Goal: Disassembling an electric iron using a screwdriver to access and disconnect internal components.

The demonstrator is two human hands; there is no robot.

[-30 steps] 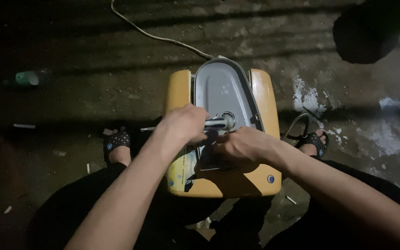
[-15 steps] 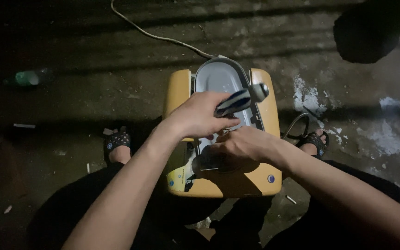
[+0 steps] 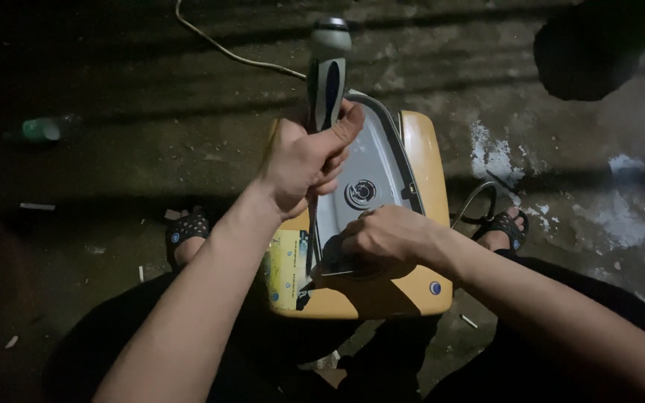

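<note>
A yellow appliance casing [image 3: 419,157] with a grey oval panel [image 3: 371,168] lies on the floor between my legs. My left hand [image 3: 304,160] grips a screwdriver [image 3: 326,82] by its black and grey handle, held upright with the shaft pointing down at the casing's near left part. My right hand [image 3: 386,239] presses on the near end of the grey panel, fingers curled; whether it holds anything is hidden.
A pale cable [image 3: 225,48] runs across the concrete floor behind the casing. A green bottle [image 3: 42,128] lies far left. My sandalled feet [image 3: 188,227] flank the casing. A dark object [image 3: 591,48] sits at top right. White patches [image 3: 490,153] mark the floor.
My left hand has swung the screwdriver from lying flat across the panel up to a vertical position. My right hand stayed on the panel's near end.
</note>
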